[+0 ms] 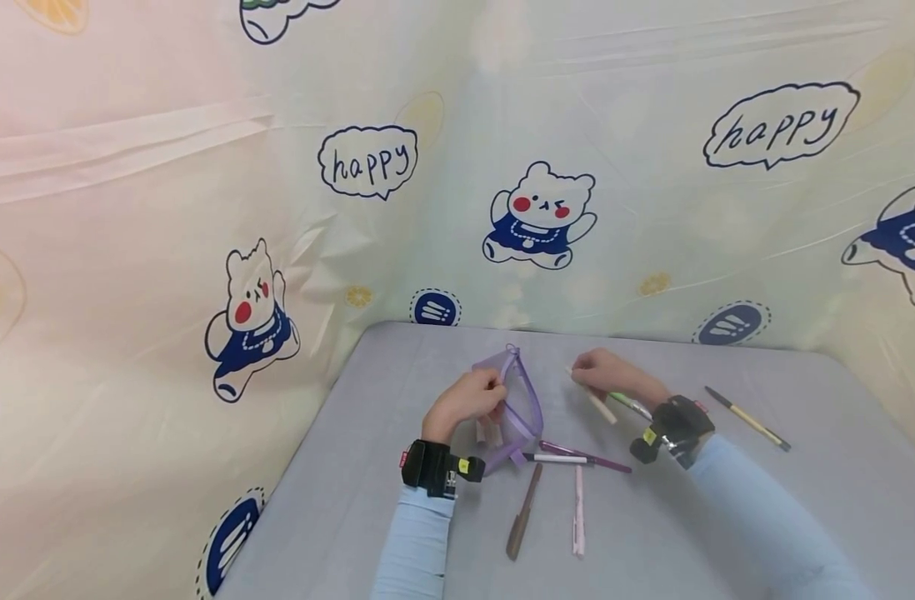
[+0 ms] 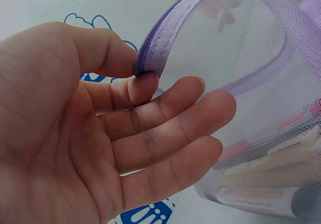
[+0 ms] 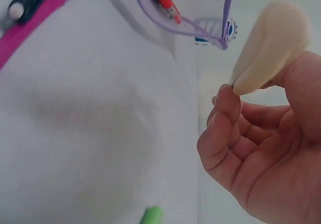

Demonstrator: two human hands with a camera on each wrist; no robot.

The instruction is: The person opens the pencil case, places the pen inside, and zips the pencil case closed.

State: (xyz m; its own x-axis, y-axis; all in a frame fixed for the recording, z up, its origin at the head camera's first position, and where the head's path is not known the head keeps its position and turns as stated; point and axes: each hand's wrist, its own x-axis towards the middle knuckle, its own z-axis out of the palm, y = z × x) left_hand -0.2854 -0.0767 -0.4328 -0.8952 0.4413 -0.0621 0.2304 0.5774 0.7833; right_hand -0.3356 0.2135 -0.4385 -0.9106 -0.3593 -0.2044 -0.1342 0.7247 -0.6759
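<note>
In the head view, my left hand (image 1: 468, 398) holds up a purple mesh pouch (image 1: 534, 397) by its zippered rim. Thumb and index finger pinch that rim in the left wrist view, while the other fingers spread loosely beside the mesh. Several pens (image 2: 271, 171) show through the pouch's side. To the right of the pouch, my right hand (image 1: 613, 375) pinches a cream-coloured pen (image 1: 602, 407) over the table. Its pale, rounded end (image 3: 276, 40) looms close to the right wrist camera. A green pen (image 1: 628, 403) lies partly behind the right wrist.
On the grey table (image 1: 337, 500), a white pen with a dark end (image 1: 562, 458) crosses a purple pen (image 1: 611, 465) before the pouch. Nearer lie a brown pen (image 1: 522, 518) and a pink pen (image 1: 578, 512). A yellow-and-black pen (image 1: 750, 419) lies far right. Printed cloth (image 1: 457, 242) hangs behind.
</note>
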